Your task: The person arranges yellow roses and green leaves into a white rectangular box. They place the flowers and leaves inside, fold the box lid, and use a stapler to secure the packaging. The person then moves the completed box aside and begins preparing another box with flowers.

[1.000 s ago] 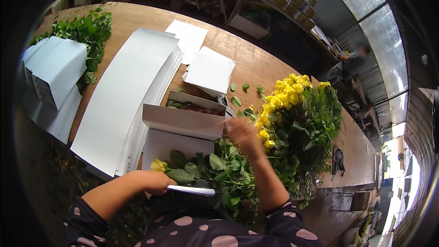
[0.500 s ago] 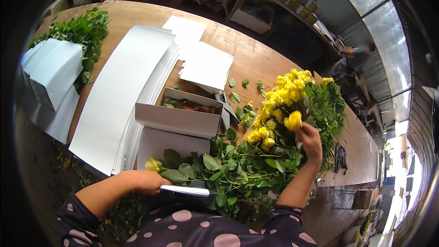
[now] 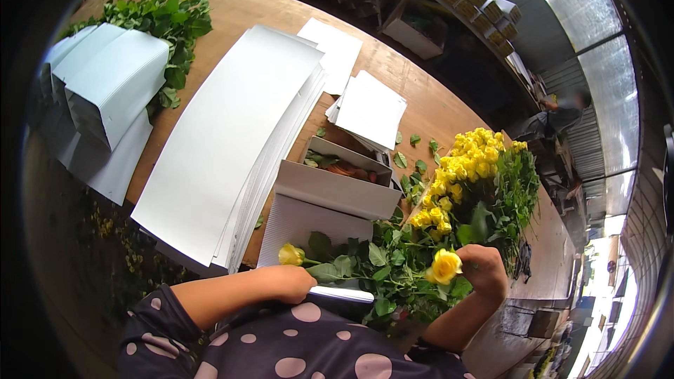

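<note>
My right hand [image 3: 484,270] is closed round a yellow rose [image 3: 445,267], just below its bloom, above the leafy stems. My left hand [image 3: 293,285] is closed at the near edge of a corrugated cardboard sheet [image 3: 342,294], close to my body; its fingertips are hidden. Another yellow rose [image 3: 291,255] lies on that cardboard beside my left hand, its leaves and stem pointing right. Green rose stems [image 3: 390,267] spread between my hands. Beyond my right hand is a heap of cut yellow roses [image 3: 463,161], stems to the right.
A tall stack of white cardboard sheets [image 3: 225,133] stands left of centre, near smaller white sheets [image 3: 368,109]. An open cardboard box [image 3: 337,189] holds leaves and something reddish-brown. Wrapped bundles [image 3: 116,84] lie far left on the wooden table [image 3: 295,7]. A person [image 3: 562,112] is far right.
My right hand has drawn a yellow rose away from the heap, toward me. The view has shifted, so the table things appear farther right. My left hand stays at the cardboard edge.
</note>
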The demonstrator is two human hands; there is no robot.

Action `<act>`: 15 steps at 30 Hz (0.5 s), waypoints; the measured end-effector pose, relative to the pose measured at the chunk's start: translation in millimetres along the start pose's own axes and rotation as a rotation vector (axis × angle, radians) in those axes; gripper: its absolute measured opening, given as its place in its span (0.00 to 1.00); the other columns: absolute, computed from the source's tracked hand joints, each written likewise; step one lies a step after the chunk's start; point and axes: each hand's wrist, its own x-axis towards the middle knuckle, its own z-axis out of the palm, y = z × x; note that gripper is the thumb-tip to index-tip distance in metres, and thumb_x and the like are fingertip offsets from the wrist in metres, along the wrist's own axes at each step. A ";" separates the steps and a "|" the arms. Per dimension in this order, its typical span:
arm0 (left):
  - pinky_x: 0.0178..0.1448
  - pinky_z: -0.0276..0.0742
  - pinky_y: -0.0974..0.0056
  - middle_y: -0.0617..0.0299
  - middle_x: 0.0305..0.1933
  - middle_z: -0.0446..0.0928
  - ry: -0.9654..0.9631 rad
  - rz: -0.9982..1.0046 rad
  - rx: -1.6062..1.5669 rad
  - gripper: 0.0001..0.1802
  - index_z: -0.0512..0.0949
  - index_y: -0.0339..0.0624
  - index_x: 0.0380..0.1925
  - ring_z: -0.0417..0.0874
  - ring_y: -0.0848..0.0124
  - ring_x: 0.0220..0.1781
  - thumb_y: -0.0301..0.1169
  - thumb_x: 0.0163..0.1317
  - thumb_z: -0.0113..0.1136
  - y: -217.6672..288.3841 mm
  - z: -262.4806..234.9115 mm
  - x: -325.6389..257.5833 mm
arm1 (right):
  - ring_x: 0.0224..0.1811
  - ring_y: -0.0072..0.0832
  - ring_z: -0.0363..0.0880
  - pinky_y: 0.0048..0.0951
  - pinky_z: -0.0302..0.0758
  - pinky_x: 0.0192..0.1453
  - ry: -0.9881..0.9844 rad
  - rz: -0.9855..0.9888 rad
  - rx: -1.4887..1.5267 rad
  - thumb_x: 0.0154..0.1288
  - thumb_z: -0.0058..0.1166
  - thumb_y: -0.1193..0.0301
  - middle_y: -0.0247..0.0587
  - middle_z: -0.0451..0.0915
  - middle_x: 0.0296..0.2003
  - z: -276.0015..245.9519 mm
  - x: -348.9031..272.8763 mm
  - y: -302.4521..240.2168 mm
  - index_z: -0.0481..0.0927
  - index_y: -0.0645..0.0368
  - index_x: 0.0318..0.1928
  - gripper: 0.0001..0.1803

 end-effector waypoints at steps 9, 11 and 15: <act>0.43 0.70 0.55 0.46 0.34 0.76 -0.025 -0.021 0.036 0.13 0.73 0.37 0.37 0.76 0.53 0.40 0.28 0.50 0.46 3.7 -1.9 1.2 | 0.27 0.28 0.76 0.22 0.71 0.33 -0.139 -0.037 0.283 0.42 0.56 0.84 0.41 0.77 0.26 -6.3 -8.4 31.7 0.78 0.65 0.32 0.11; 0.43 0.70 0.55 0.45 0.38 0.74 -0.020 -0.023 0.012 0.14 0.74 0.37 0.36 0.76 0.52 0.40 0.28 0.49 0.47 1.7 -0.4 3.8 | 0.27 0.29 0.76 0.22 0.71 0.33 -0.126 -0.025 0.306 0.41 0.55 0.84 0.41 0.78 0.26 -6.1 -12.0 36.4 0.78 0.65 0.32 0.12; 0.44 0.71 0.55 0.39 0.45 0.68 0.160 0.057 0.118 0.13 0.75 0.38 0.34 0.76 0.49 0.37 0.27 0.47 0.48 -9.2 15.1 9.9 | 0.27 0.24 0.75 0.20 0.70 0.32 -0.059 0.024 0.282 0.41 0.56 0.85 0.39 0.77 0.26 -6.9 -17.4 34.8 0.77 0.65 0.31 0.11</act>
